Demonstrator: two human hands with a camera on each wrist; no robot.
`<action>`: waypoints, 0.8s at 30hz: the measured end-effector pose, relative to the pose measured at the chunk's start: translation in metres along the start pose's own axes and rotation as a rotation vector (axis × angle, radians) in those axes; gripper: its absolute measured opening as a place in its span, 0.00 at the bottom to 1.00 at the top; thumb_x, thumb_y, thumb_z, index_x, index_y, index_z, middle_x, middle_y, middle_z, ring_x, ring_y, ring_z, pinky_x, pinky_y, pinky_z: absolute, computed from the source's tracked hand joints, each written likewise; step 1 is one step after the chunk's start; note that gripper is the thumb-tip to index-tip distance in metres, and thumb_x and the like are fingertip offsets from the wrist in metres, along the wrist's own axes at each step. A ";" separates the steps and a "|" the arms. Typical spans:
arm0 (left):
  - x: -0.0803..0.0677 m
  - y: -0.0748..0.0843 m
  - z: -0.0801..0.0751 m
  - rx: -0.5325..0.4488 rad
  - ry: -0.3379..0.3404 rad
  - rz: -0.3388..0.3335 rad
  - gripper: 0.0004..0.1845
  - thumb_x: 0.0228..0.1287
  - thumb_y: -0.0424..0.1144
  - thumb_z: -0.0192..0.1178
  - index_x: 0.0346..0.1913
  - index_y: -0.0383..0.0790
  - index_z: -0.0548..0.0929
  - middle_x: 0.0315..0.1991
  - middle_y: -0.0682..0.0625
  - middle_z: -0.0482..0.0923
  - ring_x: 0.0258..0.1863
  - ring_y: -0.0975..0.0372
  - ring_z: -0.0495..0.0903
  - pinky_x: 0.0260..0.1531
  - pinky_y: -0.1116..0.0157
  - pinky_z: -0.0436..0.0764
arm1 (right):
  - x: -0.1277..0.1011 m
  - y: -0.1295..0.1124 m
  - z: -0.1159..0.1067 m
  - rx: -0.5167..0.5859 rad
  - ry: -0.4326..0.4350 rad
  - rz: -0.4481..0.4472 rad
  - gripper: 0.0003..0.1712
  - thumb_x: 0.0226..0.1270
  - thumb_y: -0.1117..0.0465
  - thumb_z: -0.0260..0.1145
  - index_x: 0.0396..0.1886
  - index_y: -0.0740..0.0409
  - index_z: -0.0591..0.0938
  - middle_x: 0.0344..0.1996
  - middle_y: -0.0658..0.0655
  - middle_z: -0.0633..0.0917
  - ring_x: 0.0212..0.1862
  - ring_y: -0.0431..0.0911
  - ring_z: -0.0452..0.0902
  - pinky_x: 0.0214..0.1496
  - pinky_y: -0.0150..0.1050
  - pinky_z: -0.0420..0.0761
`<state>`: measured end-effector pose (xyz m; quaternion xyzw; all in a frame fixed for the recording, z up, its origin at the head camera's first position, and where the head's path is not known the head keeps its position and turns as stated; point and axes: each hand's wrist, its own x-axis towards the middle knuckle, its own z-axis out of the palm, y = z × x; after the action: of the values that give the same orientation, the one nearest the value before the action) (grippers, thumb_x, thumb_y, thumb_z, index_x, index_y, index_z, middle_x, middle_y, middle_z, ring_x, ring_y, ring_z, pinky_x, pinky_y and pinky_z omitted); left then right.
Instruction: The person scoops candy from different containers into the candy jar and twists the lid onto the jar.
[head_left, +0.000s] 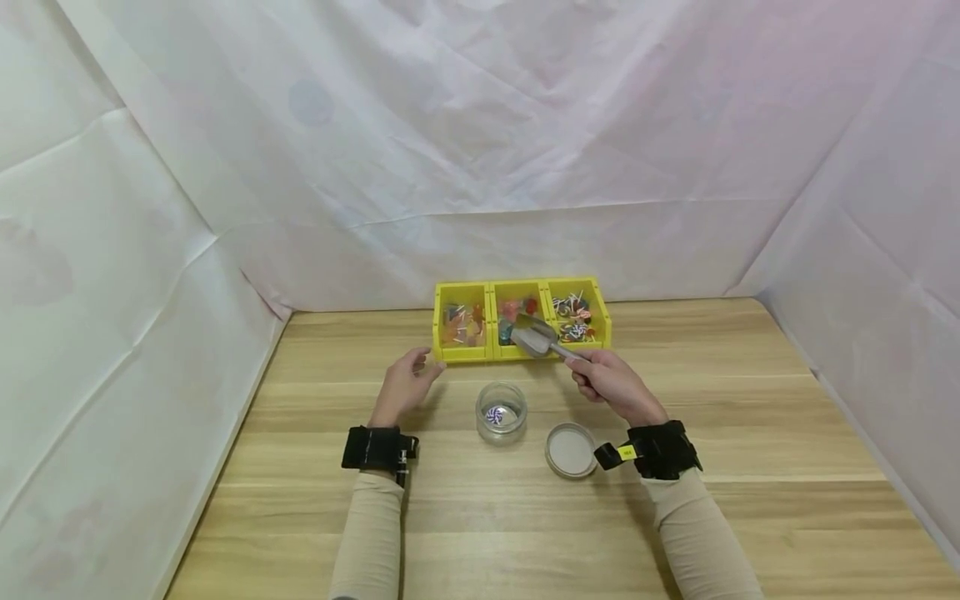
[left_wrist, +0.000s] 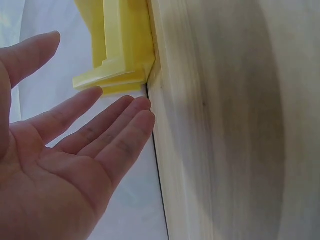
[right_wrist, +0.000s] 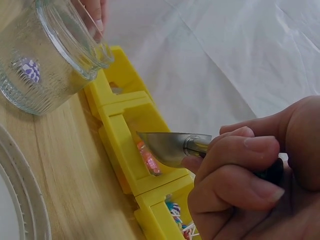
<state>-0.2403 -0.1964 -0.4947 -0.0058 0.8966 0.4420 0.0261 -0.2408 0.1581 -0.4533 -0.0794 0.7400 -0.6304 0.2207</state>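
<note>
My right hand (head_left: 613,385) grips the handle of a metal scoop (head_left: 534,342), whose bowl is over the middle compartment of a yellow three-part bin (head_left: 463,355). Wrapped candies (right_wrist: 148,159) show in that compartment below the scoop. Whether the scoop carries any candy, I cannot tell. My left hand (head_left: 407,385) holds nothing; its fingers are loosely extended beside the bin's left front corner, palm showing in the left wrist view. Between the hands stands an uncovered glass jar (head_left: 502,425) with a purple-and-white swirl candy (head_left: 493,415) inside.
A round lid (head_left: 571,451) lies on the wooden table (head_left: 480,533), right of the jar. The bin's left compartment holds wrapped candies (head_left: 462,323), the right one small swirl lollipops (head_left: 573,317). White cloth (head_left: 480,150) hangs behind and at both sides.
</note>
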 end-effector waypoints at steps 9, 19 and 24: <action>0.008 -0.002 0.007 -0.047 -0.010 0.005 0.33 0.72 0.51 0.58 0.71 0.36 0.67 0.64 0.33 0.73 0.62 0.43 0.75 0.62 0.45 0.73 | 0.006 -0.001 -0.001 -0.020 -0.003 0.006 0.16 0.80 0.56 0.51 0.47 0.68 0.74 0.20 0.51 0.66 0.19 0.40 0.59 0.22 0.32 0.58; 0.009 0.000 0.013 -0.097 0.002 -0.005 0.31 0.71 0.50 0.59 0.70 0.38 0.69 0.61 0.36 0.77 0.60 0.46 0.78 0.61 0.48 0.76 | 0.013 -0.005 0.002 -0.059 0.024 0.052 0.15 0.81 0.54 0.50 0.40 0.63 0.73 0.22 0.53 0.66 0.21 0.42 0.58 0.25 0.34 0.59; 0.009 0.001 0.012 -0.107 -0.007 -0.006 0.31 0.71 0.50 0.60 0.70 0.38 0.70 0.61 0.36 0.77 0.60 0.47 0.78 0.60 0.50 0.77 | 0.016 -0.012 0.006 -0.076 0.020 0.053 0.15 0.81 0.55 0.49 0.39 0.63 0.72 0.23 0.53 0.66 0.22 0.43 0.57 0.25 0.39 0.58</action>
<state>-0.2486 -0.1857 -0.5017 -0.0085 0.8715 0.4893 0.0303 -0.2546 0.1439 -0.4460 -0.0618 0.7674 -0.5966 0.2269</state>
